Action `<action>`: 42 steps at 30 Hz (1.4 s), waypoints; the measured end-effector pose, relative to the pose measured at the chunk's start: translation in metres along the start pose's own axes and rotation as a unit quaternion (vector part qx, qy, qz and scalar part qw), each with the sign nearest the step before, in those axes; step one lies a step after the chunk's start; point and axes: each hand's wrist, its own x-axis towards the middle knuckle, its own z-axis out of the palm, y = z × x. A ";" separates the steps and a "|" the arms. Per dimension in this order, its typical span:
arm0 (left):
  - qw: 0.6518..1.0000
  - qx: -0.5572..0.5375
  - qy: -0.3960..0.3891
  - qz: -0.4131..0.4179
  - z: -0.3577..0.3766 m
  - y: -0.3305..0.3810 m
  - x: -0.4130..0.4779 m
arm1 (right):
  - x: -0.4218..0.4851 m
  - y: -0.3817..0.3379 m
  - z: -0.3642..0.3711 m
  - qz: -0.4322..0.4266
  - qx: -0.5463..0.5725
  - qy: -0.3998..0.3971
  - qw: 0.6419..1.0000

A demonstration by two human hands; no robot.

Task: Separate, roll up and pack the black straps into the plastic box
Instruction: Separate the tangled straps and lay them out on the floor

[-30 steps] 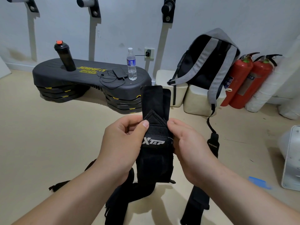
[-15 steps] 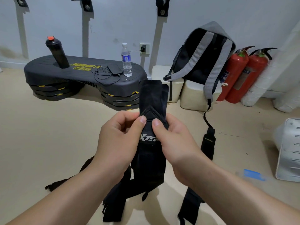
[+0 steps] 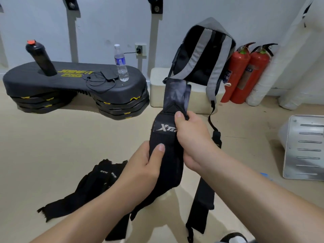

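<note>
A wide black strap (image 3: 164,137) with a white logo stands upright in front of me, held in the air. My left hand (image 3: 145,165) grips its lower part, thumb across the front. Higher up, my right hand (image 3: 190,135) pinches the strap's right edge near a triangular stitched patch, and the strap's top end sticks up above it. More black straps (image 3: 91,186) lie in a loose pile on the floor at lower left. Another long black strap (image 3: 201,206) lies on the floor under my right forearm. The plastic box is not in view.
A black exercise step (image 3: 75,88) at the back left carries a black bottle (image 3: 39,58), a water bottle (image 3: 121,64) and a cable. A grey-and-black backpack (image 3: 205,53) leans on pale blocks. Two red fire extinguishers (image 3: 245,72) stand by the wall. A white slotted panel (image 3: 305,146) sits right.
My left hand has slid down the strap to its lower part, while my right hand stays up near the stitched patch. The strap now stretches taller between them, and the view shifted right.
</note>
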 end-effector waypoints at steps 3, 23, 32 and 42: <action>0.999 0.024 -0.033 -0.015 0.001 -0.001 0.001 | 0.007 -0.005 -0.011 0.039 0.048 0.022 0.998; 0.984 0.000 -0.089 -0.154 0.033 -0.044 -0.018 | 0.006 0.066 -0.019 0.145 -0.104 -0.012 0.984; 0.977 -0.008 -0.163 -0.138 0.028 -0.061 -0.022 | 0.020 0.052 -0.032 0.113 -0.025 0.062 0.991; 0.981 0.048 -0.144 -0.119 0.055 -0.043 0.010 | 0.027 0.040 -0.088 0.239 0.012 -0.018 0.971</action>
